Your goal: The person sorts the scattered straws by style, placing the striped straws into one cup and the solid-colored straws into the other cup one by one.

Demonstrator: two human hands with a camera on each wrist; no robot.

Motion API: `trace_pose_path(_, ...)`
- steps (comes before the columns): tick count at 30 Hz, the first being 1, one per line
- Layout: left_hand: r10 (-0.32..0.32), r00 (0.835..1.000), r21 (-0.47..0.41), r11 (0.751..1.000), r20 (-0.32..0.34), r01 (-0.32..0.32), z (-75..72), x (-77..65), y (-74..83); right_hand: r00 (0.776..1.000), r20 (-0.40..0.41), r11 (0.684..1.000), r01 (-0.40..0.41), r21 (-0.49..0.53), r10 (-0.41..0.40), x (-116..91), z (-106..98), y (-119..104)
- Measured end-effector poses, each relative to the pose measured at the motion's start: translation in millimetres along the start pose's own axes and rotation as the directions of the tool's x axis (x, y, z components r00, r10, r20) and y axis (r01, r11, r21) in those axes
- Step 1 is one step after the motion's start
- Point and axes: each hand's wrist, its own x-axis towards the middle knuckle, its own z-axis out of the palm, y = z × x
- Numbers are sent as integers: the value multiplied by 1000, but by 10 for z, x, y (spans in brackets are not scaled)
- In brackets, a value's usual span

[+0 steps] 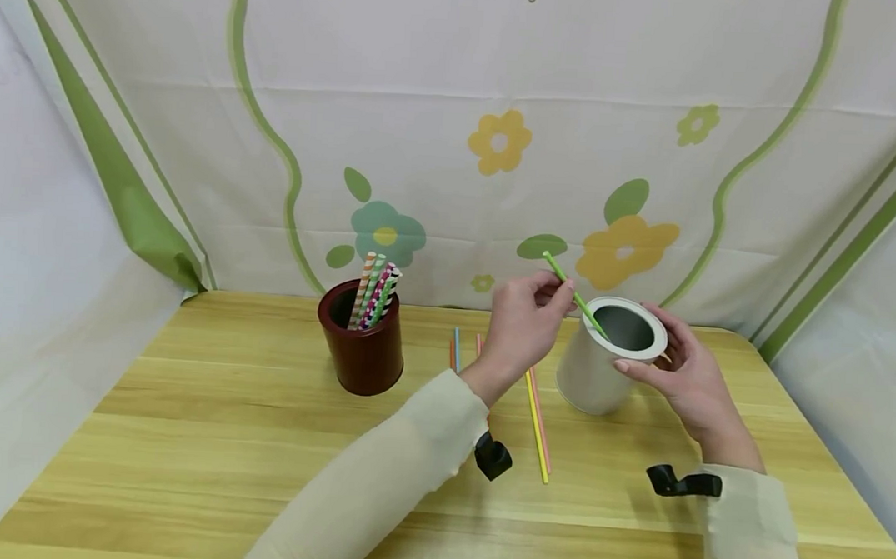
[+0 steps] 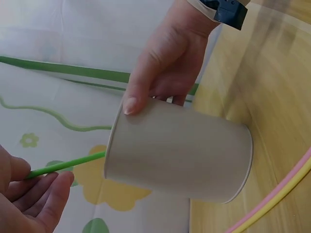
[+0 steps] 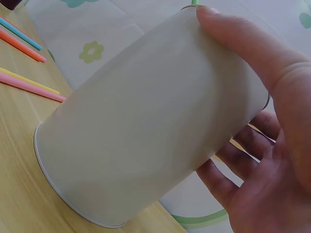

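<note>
Left arm [image 1: 379, 485]: reaching diagonally from the bottom edge, left hand [image 1: 524, 324] near centre, finger and thumb pinching a green straw [image 1: 586, 312].
Right arm [image 1: 748, 526]: rising at lower right, right hand [image 1: 687, 390] wrapped round a white can [image 1: 594, 382], thumb near its rim.
White can: right of centre, mouth open upward (grey inside), the straw's lower end slanting into it.
Dark red can [image 1: 365, 359]: left of centre, upright, holding striped straws [image 1: 376, 293] bunched toward its right side.
Loose straws: yellow [image 1: 536, 425] and pink [image 1: 542, 425] at centre; blue [image 1: 457, 342], orange (partly hidden) farther left.
</note>
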Motion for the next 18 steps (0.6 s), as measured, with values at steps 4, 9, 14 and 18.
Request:
trace_pose_path(4,-12,998,11,1000,61,11,56,5,-42,1000,2,1000,4,21,-4,7,-6,14)
trace_pose_path(9,-30,992,17,999,122,29,122,3,-106,1000,0,999,6,39,-6,6,-3,36)
trace_pose_path(14,-54,990,18,998,132,52,158,1,-149,1000,-6,999,9,34,-8,2,7,49)
trace_pose_path(18,-47,991,12,999,126,46,168,11,-177,1000,-1,999,26,37,-26,4,3,59)
